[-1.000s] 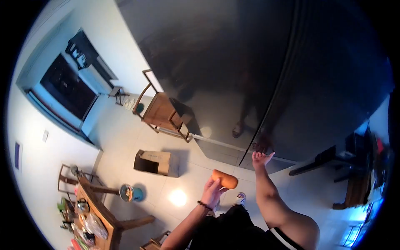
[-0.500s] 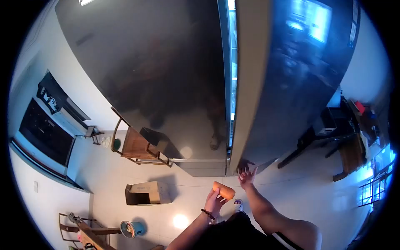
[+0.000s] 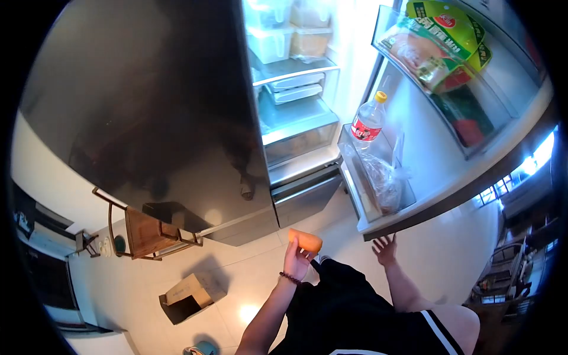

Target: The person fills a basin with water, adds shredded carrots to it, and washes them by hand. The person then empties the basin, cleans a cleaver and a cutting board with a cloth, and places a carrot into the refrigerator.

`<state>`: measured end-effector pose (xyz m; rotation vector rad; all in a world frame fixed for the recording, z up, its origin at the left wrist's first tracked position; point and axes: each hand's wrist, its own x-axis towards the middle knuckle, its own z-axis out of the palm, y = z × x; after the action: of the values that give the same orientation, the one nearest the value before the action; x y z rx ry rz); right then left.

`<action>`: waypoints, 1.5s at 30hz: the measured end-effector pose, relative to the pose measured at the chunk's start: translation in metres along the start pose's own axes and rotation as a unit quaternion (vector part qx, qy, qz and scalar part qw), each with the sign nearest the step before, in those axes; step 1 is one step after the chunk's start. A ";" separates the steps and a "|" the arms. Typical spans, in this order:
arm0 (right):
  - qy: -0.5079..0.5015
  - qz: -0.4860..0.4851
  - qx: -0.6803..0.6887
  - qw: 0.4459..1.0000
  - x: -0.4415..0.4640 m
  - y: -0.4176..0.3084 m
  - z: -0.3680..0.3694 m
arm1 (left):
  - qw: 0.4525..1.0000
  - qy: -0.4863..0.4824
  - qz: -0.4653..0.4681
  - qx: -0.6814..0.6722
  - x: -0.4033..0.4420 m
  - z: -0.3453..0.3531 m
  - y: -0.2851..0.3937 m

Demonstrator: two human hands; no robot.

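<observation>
My left hand (image 3: pixel 297 260) grips an orange, rounded cylindrical piece (image 3: pixel 306 240), in front of the fridge's lower front. My right hand (image 3: pixel 385 249) has its fingers spread at the bottom edge of the swung-out fridge door (image 3: pixel 438 207), holding nothing. Door shelves carry a clear bottle (image 3: pixel 367 122) with a yellow cap and red label, a knotted clear plastic bag (image 3: pixel 383 177) and green packages (image 3: pixel 447 32). Inside the lit fridge are stacked clear boxes (image 3: pixel 269 44) on a glass shelf (image 3: pixel 296 70), with white flat containers (image 3: pixel 296 92) below.
The left fridge door (image 3: pixel 160 106) is closed. A wooden chair (image 3: pixel 145 232) stands beside it. On the tiled floor are an open cardboard box (image 3: pixel 192 294) and a blue bucket (image 3: pixel 204 348). More furniture (image 3: pixel 503 272) is at the right.
The right fridge door has swung from closed to wide open, showing the lit interior. My right hand has moved right with its edge. My left hand still holds the orange piece. The view has turned right.
</observation>
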<state>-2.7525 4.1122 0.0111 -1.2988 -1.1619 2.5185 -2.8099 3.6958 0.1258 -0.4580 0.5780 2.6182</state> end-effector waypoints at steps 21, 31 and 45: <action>0.007 -0.435 -0.514 0.739 0.353 -0.104 -0.206 | 0.986 0.112 0.119 0.036 0.085 0.092 -0.049; -0.380 0.115 -0.482 0.781 0.140 0.049 0.182 | 0.959 0.142 0.242 -0.050 0.067 0.089 -0.013; -0.261 0.214 -0.243 0.909 0.059 0.177 0.459 | 0.929 0.193 0.305 -0.083 0.043 -0.010 0.053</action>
<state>-3.0783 3.7391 0.0180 -1.0693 -1.8956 3.1637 -2.8690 3.6617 0.1170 -1.0026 0.7132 3.2077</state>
